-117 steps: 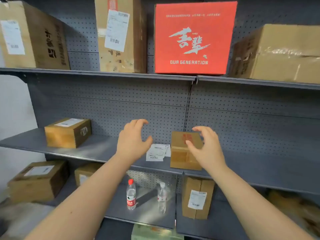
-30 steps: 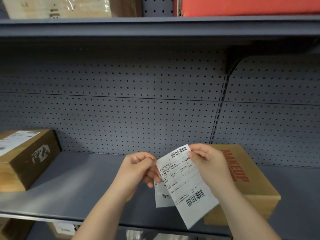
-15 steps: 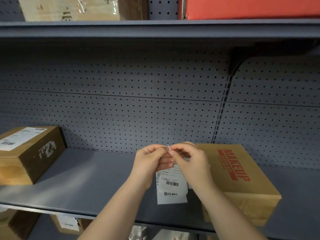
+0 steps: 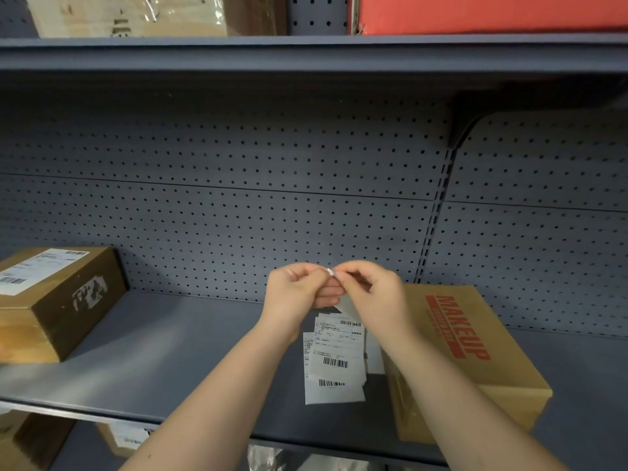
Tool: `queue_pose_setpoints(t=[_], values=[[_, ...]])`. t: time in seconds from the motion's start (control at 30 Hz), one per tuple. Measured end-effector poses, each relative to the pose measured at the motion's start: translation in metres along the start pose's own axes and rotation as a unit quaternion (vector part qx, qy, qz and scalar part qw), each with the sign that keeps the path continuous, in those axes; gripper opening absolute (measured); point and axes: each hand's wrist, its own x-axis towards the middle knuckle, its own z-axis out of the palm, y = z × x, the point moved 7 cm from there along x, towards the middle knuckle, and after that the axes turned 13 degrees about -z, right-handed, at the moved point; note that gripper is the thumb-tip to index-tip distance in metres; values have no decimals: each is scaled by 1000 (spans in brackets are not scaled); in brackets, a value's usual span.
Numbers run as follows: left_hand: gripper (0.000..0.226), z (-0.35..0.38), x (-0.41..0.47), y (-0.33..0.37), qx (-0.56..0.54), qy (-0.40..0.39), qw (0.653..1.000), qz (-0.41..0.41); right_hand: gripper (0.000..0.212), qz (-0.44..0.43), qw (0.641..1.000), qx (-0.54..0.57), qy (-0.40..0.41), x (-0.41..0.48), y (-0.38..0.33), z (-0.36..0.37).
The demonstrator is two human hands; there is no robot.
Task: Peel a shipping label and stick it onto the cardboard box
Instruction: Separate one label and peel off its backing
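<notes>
Above the grey shelf (image 4: 163, 362) my left hand (image 4: 299, 294) and my right hand (image 4: 377, 297) meet fingertip to fingertip, both pinching the top corner of one white shipping label (image 4: 346, 305). Most of that label is hidden behind my right hand. Under the hands a small pile of printed labels (image 4: 334, 365) lies flat on the shelf. Right of the pile sits a brown cardboard box (image 4: 475, 362) with red MAKEUP lettering on its top; my right forearm crosses its near left corner.
Another cardboard box (image 4: 57, 300) with a label stuck on top stands at the shelf's left end. A pegboard wall (image 4: 238, 198) backs the shelf. The upper shelf (image 4: 306, 52) carries a brown box and a red box. Boxes show on the lower shelf.
Since a second ago both hands turned the label from facing me to edge-on and closed together on its top corner. In the last half second they barely moved.
</notes>
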Motion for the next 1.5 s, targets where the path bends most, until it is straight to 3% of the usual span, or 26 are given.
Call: queue_pose_setpoints(t=[0.33,0.63,1.13,1.5], values=[[28,6,1,19,69,10,992,107,11,-5,1000,11,-25,19,-2,-8],[23,7,-9,28,120,31,979,162,9,12,999,20,-39,20,-12,-14],[23,22,-28,22,203,6,959,198,7,30,997,55,-37,6,-17,-35],[19,34,-40,18,208,-5,961,184,14,-37,999,-22,-21,-3,-27,-49]])
